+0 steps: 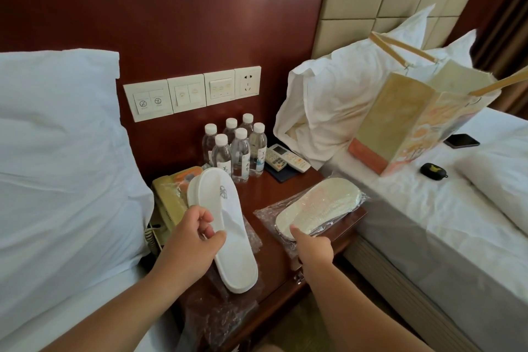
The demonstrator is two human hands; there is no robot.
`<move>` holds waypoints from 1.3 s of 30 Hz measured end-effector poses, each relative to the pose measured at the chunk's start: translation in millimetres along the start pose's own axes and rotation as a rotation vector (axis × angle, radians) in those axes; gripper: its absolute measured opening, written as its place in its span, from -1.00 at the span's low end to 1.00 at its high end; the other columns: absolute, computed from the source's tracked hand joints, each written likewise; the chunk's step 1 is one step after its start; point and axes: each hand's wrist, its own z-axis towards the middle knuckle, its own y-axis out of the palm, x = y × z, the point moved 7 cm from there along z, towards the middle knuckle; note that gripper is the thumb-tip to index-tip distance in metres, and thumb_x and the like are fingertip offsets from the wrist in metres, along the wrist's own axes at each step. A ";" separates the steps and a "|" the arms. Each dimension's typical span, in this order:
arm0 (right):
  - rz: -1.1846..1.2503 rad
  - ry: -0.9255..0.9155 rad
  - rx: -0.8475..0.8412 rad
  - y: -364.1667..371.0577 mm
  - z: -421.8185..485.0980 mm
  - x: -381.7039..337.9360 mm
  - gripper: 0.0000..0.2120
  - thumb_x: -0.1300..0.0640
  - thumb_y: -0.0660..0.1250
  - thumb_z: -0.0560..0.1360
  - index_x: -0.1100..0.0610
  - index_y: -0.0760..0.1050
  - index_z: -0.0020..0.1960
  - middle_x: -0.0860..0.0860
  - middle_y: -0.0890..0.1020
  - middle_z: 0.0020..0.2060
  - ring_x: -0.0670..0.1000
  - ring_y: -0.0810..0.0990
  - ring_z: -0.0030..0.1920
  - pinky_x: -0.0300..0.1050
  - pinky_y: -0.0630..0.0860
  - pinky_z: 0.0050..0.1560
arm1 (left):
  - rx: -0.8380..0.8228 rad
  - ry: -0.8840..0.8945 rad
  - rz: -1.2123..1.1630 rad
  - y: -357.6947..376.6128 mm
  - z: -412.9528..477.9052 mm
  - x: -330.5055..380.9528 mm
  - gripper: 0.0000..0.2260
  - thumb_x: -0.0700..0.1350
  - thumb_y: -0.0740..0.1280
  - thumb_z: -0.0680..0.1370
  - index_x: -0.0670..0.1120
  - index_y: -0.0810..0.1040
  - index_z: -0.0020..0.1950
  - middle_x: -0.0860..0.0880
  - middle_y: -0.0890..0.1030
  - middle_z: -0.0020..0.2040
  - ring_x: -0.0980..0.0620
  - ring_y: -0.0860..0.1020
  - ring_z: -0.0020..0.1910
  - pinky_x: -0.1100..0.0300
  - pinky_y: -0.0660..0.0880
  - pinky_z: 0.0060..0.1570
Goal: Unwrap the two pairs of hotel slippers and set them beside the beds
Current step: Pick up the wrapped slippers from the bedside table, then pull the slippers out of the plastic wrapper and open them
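The left hand [197,233] was raised over the front left part of the nightstand [257,194]. Its thumb and curled fingers pinched a white slipper [225,226] at mid-length, heel end nearest the camera. Whether a second slipper lay stacked against it could not be told. Crumpled clear wrapper [217,317] lay beneath it at the nightstand's front edge.

The wrapped pair [320,206] lay sole-up on the right half of the nightstand, sealed in clear plastic. The right hand [313,247] met its near end with one fingertip on top. The other fingers were hidden, so the grip could not be determined.

Six water bottles [240,148] stood at the back of the nightstand, with remote controls [285,161] just to their right and a telephone [165,200] on its left side.
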 end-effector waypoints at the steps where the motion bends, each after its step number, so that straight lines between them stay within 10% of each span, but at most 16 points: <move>1: -0.020 0.013 -0.009 4.0 4.6 0.7 -0.26 -0.22 0.51 0.35 0.25 0.40 0.29 0.16 0.64 0.02 0.15 0.64 -0.06 0.04 0.64 -0.10 | 0.003 0.000 0.010 -2.1 1.2 -0.4 -0.76 0.05 0.43 0.45 0.16 0.37 -0.05 0.03 0.51 -0.24 0.11 0.53 -0.28 0.26 0.45 -0.32; 6: 0.051 0.000 -0.167 11.0 24.5 0.9 -0.91 0.20 0.44 0.43 0.22 0.57 -0.12 0.23 0.70 -0.18 0.08 0.64 -0.39 -0.11 0.52 -0.49 | 0.014 0.003 0.029 -12.2 5.3 -1.5 -0.75 0.05 0.44 0.46 0.17 0.38 -0.04 0.05 0.52 -0.21 0.10 0.53 -0.25 0.27 0.41 -0.32; 12: 0.288 0.004 -0.089 -8.3 8.7 -1.2 -0.93 0.22 0.28 0.43 0.21 0.52 -0.13 0.11 0.51 -0.29 0.07 0.45 -0.30 -0.03 0.54 -0.28 | -0.017 -0.012 0.004 -7.0 -2.3 1.4 -0.77 0.04 0.43 0.47 0.13 0.38 -0.05 0.03 0.52 -0.22 0.10 0.53 -0.26 0.26 0.42 -0.31; 15: 0.395 -0.050 -0.114 -23.1 -3.3 -7.2 -0.91 0.22 0.32 0.44 0.26 0.46 -0.14 0.27 0.55 -0.19 0.20 0.64 -0.15 0.32 0.62 0.04 | -0.051 0.000 -0.024 -1.4 -8.4 12.6 -0.79 0.04 0.42 0.46 0.14 0.39 -0.06 0.05 0.52 -0.22 0.15 0.52 -0.27 0.27 0.42 -0.30; 25: 0.361 -0.591 -0.088 -78.3 -114.5 -78.8 -0.82 0.23 0.35 0.42 0.12 0.40 -0.32 0.01 0.64 -0.35 0.02 0.58 -0.39 -0.05 0.63 -0.39 | -0.198 0.066 -0.190 -3.6 -32.7 87.4 -0.87 0.07 0.41 0.47 0.16 0.54 -0.01 0.12 0.62 -0.08 0.11 0.64 -0.11 0.08 0.60 -0.07; 28: 0.286 -0.863 -0.100 -89.4 -168.4 -100.7 -0.80 0.27 0.38 0.40 0.12 0.41 -0.32 -0.23 0.64 0.00 -0.03 0.69 -0.13 0.08 0.69 -0.33 | -0.236 0.055 -0.346 -2.9 -44.4 120.6 -0.81 0.09 0.42 0.49 0.19 0.56 0.09 0.16 0.64 0.01 0.22 0.64 -0.07 0.23 0.60 -0.17; 31: 0.123 -1.175 -0.038 -95.5 -225.6 -111.1 -0.80 0.22 0.42 0.42 -0.01 0.49 -0.27 -0.48 0.47 0.18 -0.30 0.50 0.21 -0.20 0.61 0.03 | -0.389 0.046 -0.692 3.4 -62.2 159.8 -0.65 0.15 0.43 0.46 0.14 0.54 0.22 0.10 0.69 0.06 0.19 0.66 0.00 0.31 0.58 -0.19; 35: -0.149 -1.571 -0.097 -87.2 -284.5 -109.9 -0.76 0.23 0.36 0.46 -0.02 0.59 0.07 -0.23 0.53 0.20 -0.19 0.47 0.27 -0.17 0.50 0.24 | -0.365 -0.029 -0.944 4.3 -77.0 183.5 -0.45 0.19 0.54 0.34 0.01 0.55 0.24 -0.07 0.71 0.07 -0.05 0.67 0.07 0.02 0.59 0.01; 39: -0.238 -1.599 -0.294 -84.4 -298.6 -89.7 -0.74 0.19 0.32 0.43 -0.01 0.61 0.07 -0.26 0.41 0.41 -0.21 0.31 0.46 -0.26 0.35 0.39 | -0.355 -0.285 -1.093 1.8 -81.0 171.8 -0.63 0.05 0.51 0.39 -0.17 0.62 0.05 -0.17 0.71 -0.10 -0.12 0.70 -0.14 0.06 0.64 -0.21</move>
